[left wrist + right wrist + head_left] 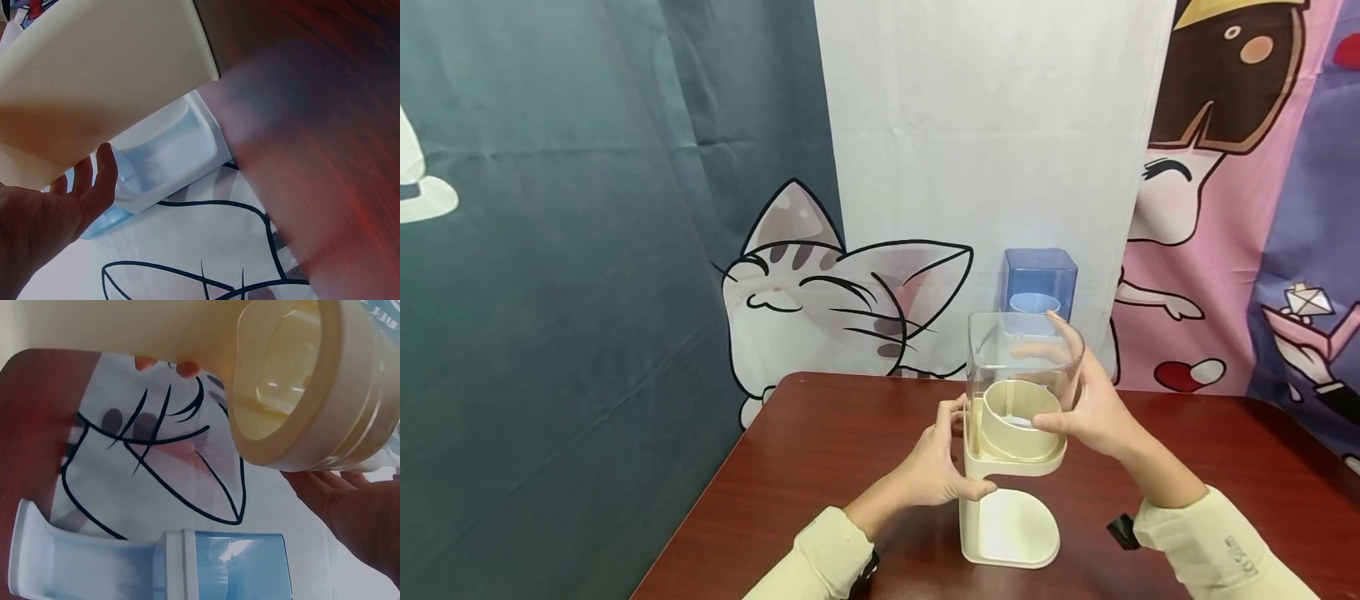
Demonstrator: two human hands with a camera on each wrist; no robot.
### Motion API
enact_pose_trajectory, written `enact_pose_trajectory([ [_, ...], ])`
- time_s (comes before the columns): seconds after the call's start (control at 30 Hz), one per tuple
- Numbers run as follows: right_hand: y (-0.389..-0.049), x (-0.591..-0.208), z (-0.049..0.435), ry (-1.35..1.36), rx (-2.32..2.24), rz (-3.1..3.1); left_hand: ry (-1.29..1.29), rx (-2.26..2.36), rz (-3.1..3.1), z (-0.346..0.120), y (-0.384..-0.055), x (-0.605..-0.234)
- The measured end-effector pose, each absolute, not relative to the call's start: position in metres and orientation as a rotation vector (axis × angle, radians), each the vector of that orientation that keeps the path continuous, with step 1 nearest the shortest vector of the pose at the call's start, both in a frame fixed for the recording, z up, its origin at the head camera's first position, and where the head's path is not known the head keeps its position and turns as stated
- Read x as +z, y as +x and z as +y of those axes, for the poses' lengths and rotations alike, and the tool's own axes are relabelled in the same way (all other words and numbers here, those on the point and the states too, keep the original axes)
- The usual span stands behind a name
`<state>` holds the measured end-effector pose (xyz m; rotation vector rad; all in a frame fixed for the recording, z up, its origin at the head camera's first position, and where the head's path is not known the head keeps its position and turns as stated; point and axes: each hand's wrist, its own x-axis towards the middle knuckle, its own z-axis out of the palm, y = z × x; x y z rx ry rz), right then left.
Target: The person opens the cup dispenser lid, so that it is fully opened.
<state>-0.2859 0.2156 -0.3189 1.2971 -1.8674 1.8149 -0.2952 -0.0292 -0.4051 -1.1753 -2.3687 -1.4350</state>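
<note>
Two dispensers: one cream dispenser [1018, 442], one blue dispenser [1037, 271] behind it. Two grips on the cream dispenser: one left grip [931, 468], one right grip [1099, 410]. One desk [820, 450] below.

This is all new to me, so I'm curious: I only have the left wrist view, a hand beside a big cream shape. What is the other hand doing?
Observer: In the head view, the right hand holds a clear container at the top of that cream stand.
Visitor: Is anything visible through the container?
Observer: Yes, the head view shows a cream ring through its clear wall.
Visitor: And what is at the bottom of the stand?
Observer: A flat cream base with a rounded edge, also seen in the head view.
</note>
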Motion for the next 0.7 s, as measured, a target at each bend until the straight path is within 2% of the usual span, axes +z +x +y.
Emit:
enact_pose_trajectory([
  [0.37,-0.284,-0.315,0.218,1.338,1.983,-1.744,-1.205,-1.452,-2.34,-0.029,-0.296,-0.407],
  [0.7,-0.262,-0.302,0.223,1.184,2.077,-1.632,-1.202,-1.443,-2.34,-0.028,-0.295,-0.407],
])
